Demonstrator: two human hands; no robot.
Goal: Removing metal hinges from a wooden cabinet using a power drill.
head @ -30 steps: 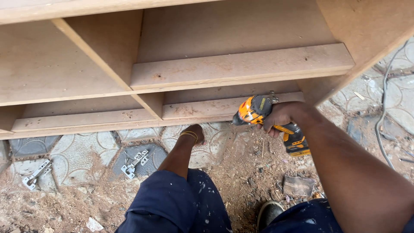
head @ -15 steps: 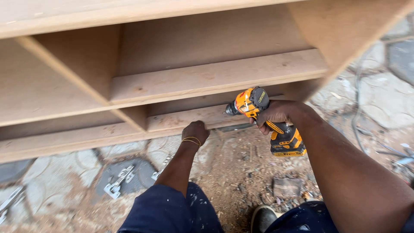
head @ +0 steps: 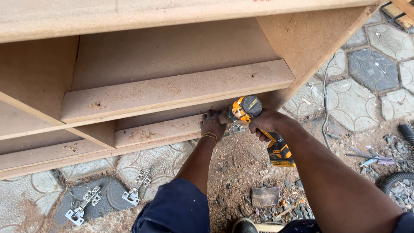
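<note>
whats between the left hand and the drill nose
A metal hinge on the cabinet's bottom board, in the head view, between left hand and drill.

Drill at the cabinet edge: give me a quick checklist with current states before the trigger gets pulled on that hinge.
1. Right hand grips the yellow and black drill by its handle: ok.
2. Left hand steadies the metal hinge against the lower board: ok.
3. Left fingers away from the drill's tip: not ok, they sit right beside it.
4. Bit seated in a screw: cannot tell, the tip is hidden.
5. Spare hinges lie on the paving to the left: ok.
</note>
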